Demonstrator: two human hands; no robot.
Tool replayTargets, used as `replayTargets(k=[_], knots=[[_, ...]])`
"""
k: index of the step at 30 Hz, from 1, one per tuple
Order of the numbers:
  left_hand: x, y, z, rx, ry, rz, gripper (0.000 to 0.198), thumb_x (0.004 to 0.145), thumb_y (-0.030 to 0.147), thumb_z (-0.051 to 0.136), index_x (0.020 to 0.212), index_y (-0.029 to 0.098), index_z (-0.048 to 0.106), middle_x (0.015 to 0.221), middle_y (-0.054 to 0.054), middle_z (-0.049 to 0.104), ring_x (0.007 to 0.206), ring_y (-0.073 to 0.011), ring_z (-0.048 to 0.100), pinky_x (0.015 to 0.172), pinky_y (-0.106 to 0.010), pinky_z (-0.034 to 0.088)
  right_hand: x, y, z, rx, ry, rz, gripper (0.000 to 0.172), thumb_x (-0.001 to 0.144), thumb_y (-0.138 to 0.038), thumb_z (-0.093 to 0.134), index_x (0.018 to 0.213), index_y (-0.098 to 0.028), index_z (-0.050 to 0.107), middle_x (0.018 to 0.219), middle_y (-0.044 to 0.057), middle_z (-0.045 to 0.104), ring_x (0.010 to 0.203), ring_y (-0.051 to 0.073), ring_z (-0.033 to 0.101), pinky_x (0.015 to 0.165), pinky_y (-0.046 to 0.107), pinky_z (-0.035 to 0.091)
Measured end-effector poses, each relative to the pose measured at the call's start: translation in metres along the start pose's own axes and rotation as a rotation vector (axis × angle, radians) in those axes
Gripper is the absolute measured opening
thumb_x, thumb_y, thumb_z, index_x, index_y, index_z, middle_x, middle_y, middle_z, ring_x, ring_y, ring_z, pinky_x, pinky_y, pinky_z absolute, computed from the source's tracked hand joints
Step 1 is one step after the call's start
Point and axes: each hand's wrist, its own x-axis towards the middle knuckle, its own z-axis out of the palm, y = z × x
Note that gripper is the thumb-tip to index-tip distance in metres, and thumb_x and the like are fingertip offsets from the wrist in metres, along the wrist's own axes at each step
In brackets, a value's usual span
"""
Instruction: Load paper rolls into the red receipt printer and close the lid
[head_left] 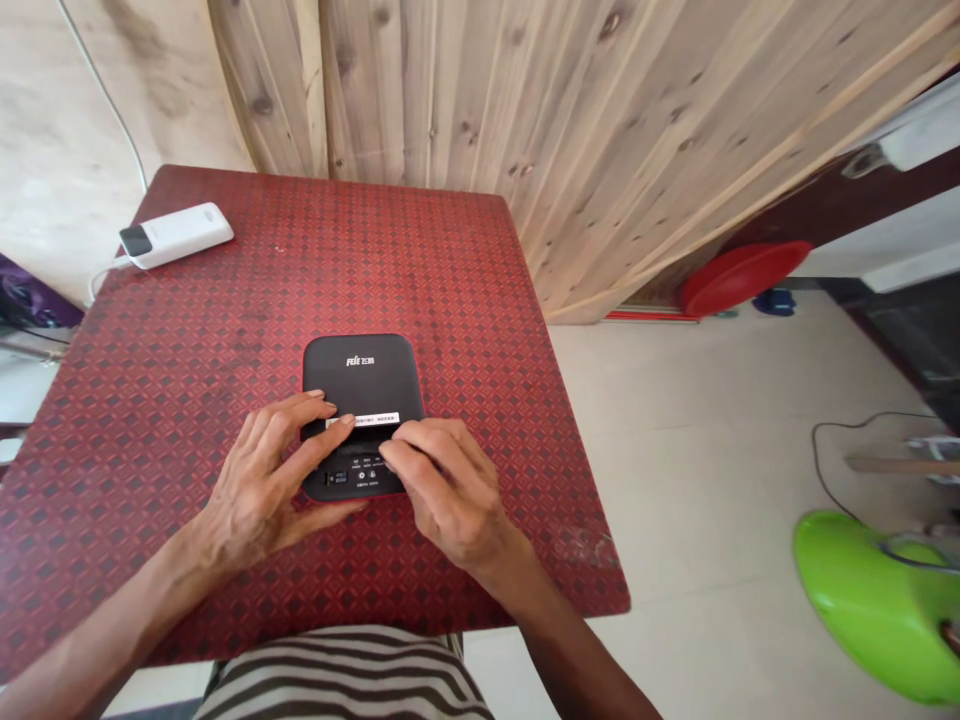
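Lying flat on the near half of the table, a black rounded-square plastic device with red edging (364, 390) shows its pale lettering at the far end, a white printed sticker (377, 419) across its middle and a small panel of switches and markings (349, 478) at its near end. Work on it looks under way rather than finished: the device is set in place and that panel is partly in view, while both hands are busy at the dark band below the sticker; how much is left cannot be judged. The left hand (259, 490) has its fingers spread loosely, tips resting on the device's left side, the thumb stretched along the near edge. The right hand (454, 495) has bent fingers, with thumb and forefinger close together at the device's right side; whether they pinch anything cannot be told, since the hand covers that spot. The tiny print is too small to read. Around it spreads the red table top with a dark diamond pattern (375, 260), bearing a white oblong block with a dark end panel (187, 235) at the far left. Beyond, a bright green curved plastic object (870, 600) is cut off at the right.
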Motion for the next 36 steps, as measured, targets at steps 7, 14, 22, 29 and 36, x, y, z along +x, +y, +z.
replayTargets(k=[7, 14, 22, 29, 36], knots=[[-0.002, -0.001, 0.005, -0.01, 0.01, 0.01, 0.073, 0.086, 0.041, 0.081, 0.149, 0.02, 0.049, 0.138, -0.018, 0.057, 0.133, -0.0344, 0.058, 0.108, -0.052, 0.054, -0.007, 0.062, -0.002, 0.02, 0.138, 0.339, 0.018, 0.106, -0.022, 0.052, 0.111, -0.022, 0.069, 0.104, 0.009, 0.073, 0.099, 0.023, 0.069, 0.086, 0.039, 0.057], [-0.029, 0.001, 0.006, 0.032, 0.207, -0.05, 0.077, 0.078, 0.04, 0.089, 0.144, 0.022, 0.055, 0.136, -0.015, 0.059, 0.126, -0.0302, 0.063, 0.105, -0.046, 0.058, -0.032, 0.115, 0.037, 0.003, -0.04, 0.521, 0.016, 0.102, -0.027, 0.056, 0.103, -0.018, 0.069, 0.096, 0.008, 0.068, 0.086, 0.021, 0.063, 0.081, 0.034, 0.051], [-0.044, -0.002, 0.02, 0.068, 0.233, -0.034, 0.077, 0.079, 0.031, 0.088, 0.147, 0.023, 0.053, 0.132, -0.015, 0.063, 0.121, -0.0299, 0.067, 0.098, -0.044, 0.061, -0.031, 0.116, 0.037, 0.007, -0.061, 0.516, 0.014, 0.101, -0.027, 0.058, 0.104, -0.02, 0.069, 0.094, 0.007, 0.067, 0.086, 0.021, 0.063, 0.081, 0.035, 0.051], [-0.042, 0.003, 0.022, -0.009, 0.249, -0.124, 0.069, 0.081, 0.033, 0.086, 0.142, 0.023, 0.056, 0.135, -0.015, 0.062, 0.118, -0.0271, 0.066, 0.094, -0.04, 0.062, -0.033, 0.116, 0.037, 0.003, -0.059, 0.516, 0.015, 0.101, -0.027, 0.058, 0.104, -0.019, 0.07, 0.093, 0.007, 0.067, 0.084, 0.021, 0.064, 0.08, 0.035, 0.052], [-0.037, 0.005, 0.021, -0.117, 0.275, -0.179, 0.06, 0.079, 0.031, 0.089, 0.13, 0.02, 0.061, 0.132, -0.015, 0.062, 0.115, -0.025, 0.067, 0.094, -0.04, 0.061, -0.024, 0.107, 0.027, 0.117, 0.006, 0.574, 0.016, 0.1, -0.029, 0.06, 0.101, -0.021, 0.073, 0.091, 0.006, 0.072, 0.082, 0.02, 0.066, 0.077, 0.036, 0.054]])
